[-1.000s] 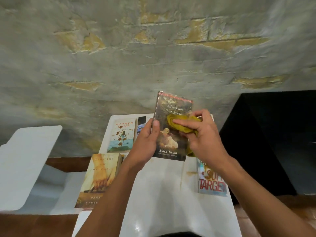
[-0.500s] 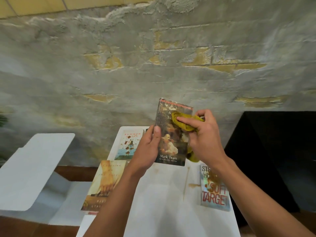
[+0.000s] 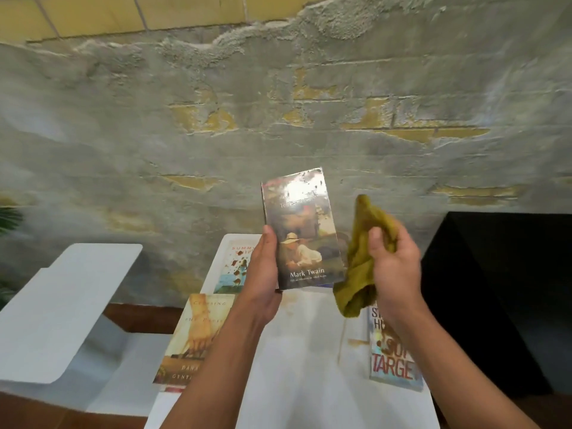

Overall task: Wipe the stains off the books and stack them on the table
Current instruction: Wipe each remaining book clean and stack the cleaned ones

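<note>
Paperback [image 3: 301,233] upright above white table [image 3: 294,366], gripped along its lower left edge by left hand [image 3: 263,274]. Yellow cloth [image 3: 360,258] bunched in right hand [image 3: 393,267], just beside, apart from cover.

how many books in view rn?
4. Mark Twain book held up in the left hand; three lie on the white table: Summer book far left, Crossing book near left, Soft Target book right. Others may be hidden.
</note>
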A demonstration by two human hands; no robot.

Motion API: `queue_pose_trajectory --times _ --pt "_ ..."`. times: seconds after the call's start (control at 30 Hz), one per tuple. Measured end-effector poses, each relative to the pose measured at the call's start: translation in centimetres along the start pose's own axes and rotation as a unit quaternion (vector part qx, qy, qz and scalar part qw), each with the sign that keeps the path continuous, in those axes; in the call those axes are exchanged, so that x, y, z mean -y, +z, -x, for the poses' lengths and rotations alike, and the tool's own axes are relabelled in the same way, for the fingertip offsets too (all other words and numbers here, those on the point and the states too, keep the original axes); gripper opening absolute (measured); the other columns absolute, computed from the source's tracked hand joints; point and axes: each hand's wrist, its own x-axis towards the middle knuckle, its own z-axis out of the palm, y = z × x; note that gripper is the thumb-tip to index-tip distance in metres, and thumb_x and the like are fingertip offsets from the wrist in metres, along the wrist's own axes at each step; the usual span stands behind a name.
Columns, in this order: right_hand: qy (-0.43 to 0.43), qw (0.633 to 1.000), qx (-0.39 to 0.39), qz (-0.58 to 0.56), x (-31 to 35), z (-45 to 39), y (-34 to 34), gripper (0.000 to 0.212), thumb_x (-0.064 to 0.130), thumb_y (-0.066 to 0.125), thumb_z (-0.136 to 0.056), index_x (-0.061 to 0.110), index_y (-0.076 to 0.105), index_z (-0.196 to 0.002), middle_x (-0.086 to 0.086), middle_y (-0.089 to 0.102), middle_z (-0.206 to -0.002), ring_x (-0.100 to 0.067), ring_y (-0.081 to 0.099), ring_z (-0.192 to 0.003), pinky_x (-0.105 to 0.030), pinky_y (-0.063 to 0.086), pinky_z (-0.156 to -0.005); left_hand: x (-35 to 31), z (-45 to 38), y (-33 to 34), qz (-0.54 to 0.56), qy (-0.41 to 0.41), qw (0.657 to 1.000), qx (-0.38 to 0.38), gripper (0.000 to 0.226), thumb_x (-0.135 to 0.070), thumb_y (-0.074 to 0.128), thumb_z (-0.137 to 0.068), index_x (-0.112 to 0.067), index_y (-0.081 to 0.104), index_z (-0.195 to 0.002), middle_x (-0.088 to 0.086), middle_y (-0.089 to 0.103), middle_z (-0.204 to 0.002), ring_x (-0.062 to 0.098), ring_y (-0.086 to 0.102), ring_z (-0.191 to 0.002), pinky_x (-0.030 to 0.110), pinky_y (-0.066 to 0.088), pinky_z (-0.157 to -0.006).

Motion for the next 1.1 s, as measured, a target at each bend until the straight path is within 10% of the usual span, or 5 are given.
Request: queue_pose_trajectory --times 0.27,0.5,0.7,0.87,1.1 --pt "0.127 0.967 0.025 -0.221 0.6 3.2 5.2 0.032 0.027 0.047 -0.104 0.013 0.059 -0.130 -0.015 0.071 -0.119 -0.035 0.068 -0.110 -0.057 0.051 -0.097 -1.1 -0.5 0.3 -0.177 0.001 0.983 0.056 0.042 -0.052 0.031 -0.106 -0.040 0.044 -0.144 -0.009 0.062 -0.130 0.012 0.062 -0.116 0.034 0.053 -0.096" --pt "-0.234 0.943 0.190 0.138 -1.4 5.5 9.3 0.043 0.034 0.048 -0.099 0.033 0.056 -0.141 0.004 0.047 -0.139 -0.020 0.045 -0.134 -0.029 0.034 -0.113 -3.2 0.6 -2.5 0.203 -0.124 0.962 0.134 0.071 -0.065 0.040 -0.096 -0.006 0.079 -0.105 0.017 0.073 -0.107 0.028 0.074 -0.094 0.037 0.062 -0.074" --pt "-0.229 0.943 -0.026 0.238 -1.0 0.6 13.7 0.046 0.030 0.054 -0.097 0.017 0.056 -0.141 -0.001 0.037 -0.118 -0.013 0.042 -0.114 -0.029 0.038 -0.107 -6.4 -0.7 -4.1 0.227 -0.141 0.942 0.203 0.080 -0.074 0.044 -0.089 -0.010 0.065 -0.131 0.019 0.066 -0.125 0.032 0.067 -0.109 0.043 0.054 -0.097" --pt "-0.399 0.867 0.072 0.290 -1.3 2.5 13.4 0.045 0.010 0.077 -0.085 0.015 0.067 -0.129 -0.001 0.044 -0.109 -0.012 0.052 -0.099 -0.014 0.042 -0.091 -7.1 -1.6 -6.3 0.202 -0.150 0.939 0.234 0.082 -0.072 0.055 -0.088 -0.005 0.060 -0.134 0.021 0.062 -0.129 0.034 0.061 -0.119 0.046 0.046 -0.106" --pt "-0.294 0.914 -0.073 0.271 1.3 -0.1 15.0 0.038 0.024 0.072 -0.090 0.012 0.068 -0.127 0.000 0.046 -0.096 -0.002 0.050 -0.088 -0.007 0.041 -0.081 -8.2 -2.3 -5.3 0.163 -0.136 0.940 0.266 0.070 -0.066 0.046 -0.093 -0.009 0.068 -0.126 0.017 0.069 -0.121 0.029 0.069 -0.107 0.040 0.056 -0.093"
